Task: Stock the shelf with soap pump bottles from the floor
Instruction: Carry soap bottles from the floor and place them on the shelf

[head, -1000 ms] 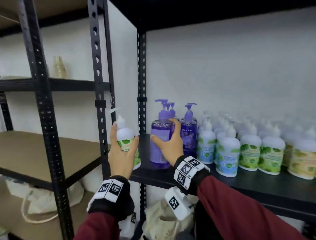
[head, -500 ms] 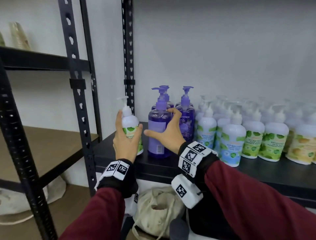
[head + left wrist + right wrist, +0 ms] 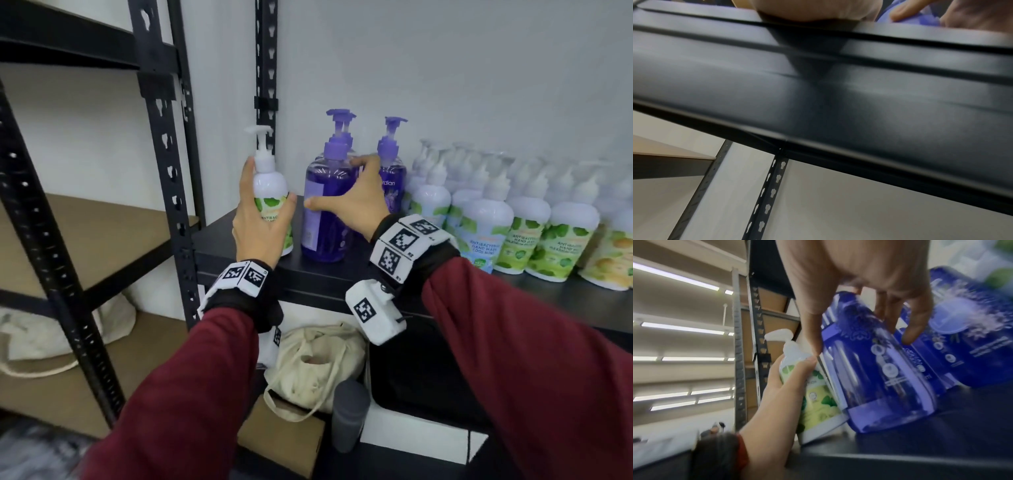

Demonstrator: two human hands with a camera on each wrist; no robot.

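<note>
A white pump bottle point(image 3: 270, 181) with a green label stands at the left front corner of the black shelf point(image 3: 342, 274). My left hand point(image 3: 265, 209) grips it round the body. Right beside it is a big purple pump bottle point(image 3: 325, 236). My right hand point(image 3: 346, 195) holds that one, thumb on its front and fingers round its far side. The right wrist view shows the white bottle point(image 3: 818, 404) touching the purple bottle point(image 3: 879, 378). The left wrist view shows mostly the shelf's front edge point(image 3: 818, 97).
Two more purple bottles point(image 3: 392, 171) stand behind. A dense row of white bottles point(image 3: 486, 226) fills the shelf to the right. A black upright post point(image 3: 168, 154) stands just left of the white bottle. Below the shelf are a cloth bag point(image 3: 315, 363), a grey cylinder point(image 3: 349, 414) and a cardboard box point(image 3: 281, 442).
My left hand has carried the white bottle rightwards past the post and onto the shelf corner, next to the purple bottle. My right hand has stayed on the purple bottle.
</note>
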